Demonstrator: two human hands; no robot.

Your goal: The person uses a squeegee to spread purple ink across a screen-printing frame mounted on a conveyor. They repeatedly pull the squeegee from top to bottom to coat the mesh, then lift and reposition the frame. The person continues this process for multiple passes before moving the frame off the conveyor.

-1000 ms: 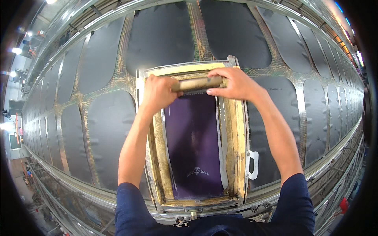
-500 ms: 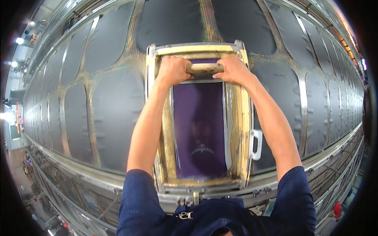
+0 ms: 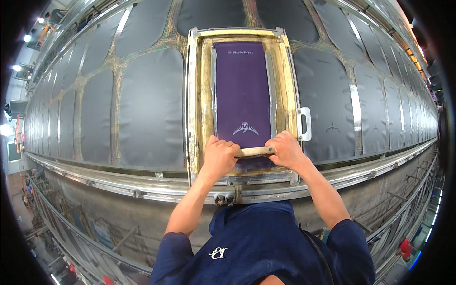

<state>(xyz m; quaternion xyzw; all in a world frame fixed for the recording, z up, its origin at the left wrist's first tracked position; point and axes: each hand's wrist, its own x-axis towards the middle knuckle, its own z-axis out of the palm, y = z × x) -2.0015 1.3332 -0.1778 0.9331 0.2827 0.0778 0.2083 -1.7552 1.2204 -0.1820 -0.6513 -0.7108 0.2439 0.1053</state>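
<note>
Head view: both hands grip squeegee point(image 3: 255, 152) inside screen frame point(image 3: 192, 95).

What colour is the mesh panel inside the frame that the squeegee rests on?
Dark purple, with a small pale emblem near the squeegee; the mesh panel shows clearly in the head view.

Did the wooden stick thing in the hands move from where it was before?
Yes. The wooden squeegee, gripped by the left hand and right hand, has come from the far end of the screen frame to its near end, toward the person.
</note>
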